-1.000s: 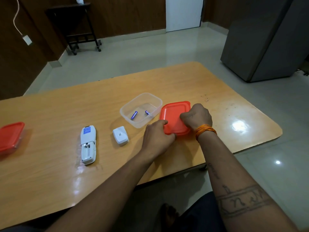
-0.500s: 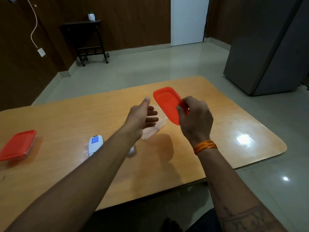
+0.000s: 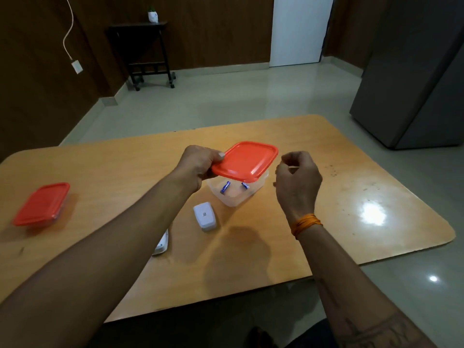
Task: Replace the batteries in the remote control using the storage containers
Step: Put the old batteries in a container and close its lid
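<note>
The lid [image 3: 244,160] has changed hands: half a second ago the right hand held it tilted on edge; it is now gripped at its left rim by the left hand [image 3: 198,164], thumb on top and fingers beneath, and lies nearly flat. The right hand [image 3: 297,180] has let go and hangs just right of the lid, fingers loosely curled, holding nothing and not touching it. The lid hovers directly above the tub [image 3: 236,192], overlapping its far half, not seated on it. The tub stands on the table [image 3: 351,197] with two batteries [image 3: 225,187] lying inside, visible below the lid's near edge. The battery cover [image 3: 205,216] lies on the table just near-left of the tub, apart from it. The remote [image 3: 162,244] lies farther near-left of the tub, mostly hidden behind the left forearm, only its end showing. A second tub with a red lid on [image 3: 41,204] sits well to the left of the open tub, at the table's left side.
</note>
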Motion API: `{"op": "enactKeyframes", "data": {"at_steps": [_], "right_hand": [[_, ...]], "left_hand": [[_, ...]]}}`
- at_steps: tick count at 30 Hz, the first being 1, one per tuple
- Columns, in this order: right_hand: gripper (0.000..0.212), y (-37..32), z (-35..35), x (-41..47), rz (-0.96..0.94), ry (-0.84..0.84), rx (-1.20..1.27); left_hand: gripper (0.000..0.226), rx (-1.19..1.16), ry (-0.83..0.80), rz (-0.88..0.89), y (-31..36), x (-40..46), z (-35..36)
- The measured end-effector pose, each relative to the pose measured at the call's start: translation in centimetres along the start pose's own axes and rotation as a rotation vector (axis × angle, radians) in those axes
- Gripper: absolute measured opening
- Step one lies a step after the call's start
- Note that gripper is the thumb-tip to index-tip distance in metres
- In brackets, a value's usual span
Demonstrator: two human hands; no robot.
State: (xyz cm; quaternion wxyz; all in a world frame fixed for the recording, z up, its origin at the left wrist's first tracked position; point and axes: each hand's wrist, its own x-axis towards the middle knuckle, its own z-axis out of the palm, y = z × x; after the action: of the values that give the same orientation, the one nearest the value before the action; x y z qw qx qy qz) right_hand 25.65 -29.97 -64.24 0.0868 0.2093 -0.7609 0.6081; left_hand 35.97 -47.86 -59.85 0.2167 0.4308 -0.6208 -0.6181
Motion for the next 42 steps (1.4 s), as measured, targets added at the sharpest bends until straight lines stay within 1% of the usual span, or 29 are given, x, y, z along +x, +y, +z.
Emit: {"op": "enactKeyframes", "data": {"at_steps": [1,2,4,7,9,11,14,18,22,26,30,34,35,37,38,40,42], "right_hand": [[0.003,0.0,0.3,-0.4,0.141,-0.066,0.079],[0.011,-0.1,0.6,-0.8,0.25,-0.124,0.137],[0.019,0.0,1.0,-1.3,0.379,-0.179,0.244],[0.024,-0.1,1.5,-1.4,0.494,-0.167,0.34],[0.022,-0.2,1.9,-1.6,0.569,-0.178,0.37],[0.022,-0.1,2.3,-1.8,0.627,-0.204,0.387],[0.024,0.1,2.7,-1.8,0.699,-0.234,0.382],[0.023,0.4,3.1,-1.6,0.705,-0.297,0.336],[0.022,0.4,3.3,-1.7,0.713,-0.365,0.349],[0.023,0.5,3.7,-1.7,0.722,-0.369,0.331],[0.023,0.9,4.1,-1.7,0.744,-0.359,0.293],[0.024,1.5,4.2,-1.7,0.706,-0.32,0.265],[0.023,1.4,4.1,-1.7,0.693,-0.316,0.266],[0.017,1.0,3.8,-1.7,0.659,-0.32,0.291],[0.016,0.6,3.6,-1.8,0.642,-0.324,0.305],[0.019,-0.4,3.4,-2.1,0.614,-0.342,0.309],[0.023,-1.5,3.3,-2.7,0.627,-0.403,0.274]], "left_hand": [[0.009,-0.004,-0.005,0.02,-0.4,0.1,0.1],[0.007,0.003,-0.012,0.041,-0.9,0.2,0.1],[0.008,0.086,-0.009,0.099,-1.7,0.5,-0.1],[0.011,0.369,0.03,0.256,-2.2,1.4,-0.7],[0.013,0.489,0.039,0.329,-2.2,2.0,-0.8],[0.016,0.577,0.032,0.359,-2.1,2.7,-0.7],[0.018,0.659,0.036,0.34,-2.0,3.5,-0.5],[0.016,0.638,0.068,0.282,-3.0,4.3,-0.3],[0.015,0.62,0.113,0.293,-3.5,4.4,-0.5],[0.014,0.657,0.109,0.279,-3.3,4.3,-0.7],[0.021,0.699,0.062,0.2,-3.1,3.7,-0.9],[0.027,0.545,0.003,0.132,-3.0,2.1,-0.9],[0.026,0.505,-0.018,0.126,-3.0,1.5,-0.9],[0.017,0.426,-0.044,0.118,-3.0,0.0,-1.1],[0.015,0.389,-0.039,0.112,-3.1,-0.7,-1.3],[0.022,0.313,0.0,0.103,-3.6,-2.2,-1.9],[0.026,0.238,0.042,0.118,-4.2,-3.7,-2.6]]}}
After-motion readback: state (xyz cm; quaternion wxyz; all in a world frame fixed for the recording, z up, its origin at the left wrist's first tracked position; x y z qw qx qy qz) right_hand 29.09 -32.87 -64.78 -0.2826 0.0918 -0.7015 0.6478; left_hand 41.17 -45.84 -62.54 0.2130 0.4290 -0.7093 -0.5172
